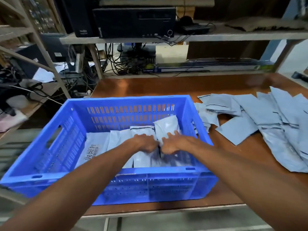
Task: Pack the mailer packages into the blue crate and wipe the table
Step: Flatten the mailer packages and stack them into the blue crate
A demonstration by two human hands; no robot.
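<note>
Two bare arms and two bare hands filled the lower part of the head view.

The left hand [144,144] and the right hand [172,145] were uncovered, their knuckles and finger joints plain to see, the fingertips softened by blur. The left forearm [75,185] showed bare skin from the bottom edge of the picture up to the wrist, lean and broadening toward the elbow. The right forearm [233,165] was bare in the same way, with faint ridges of tendon across the back of the hand.
</note>
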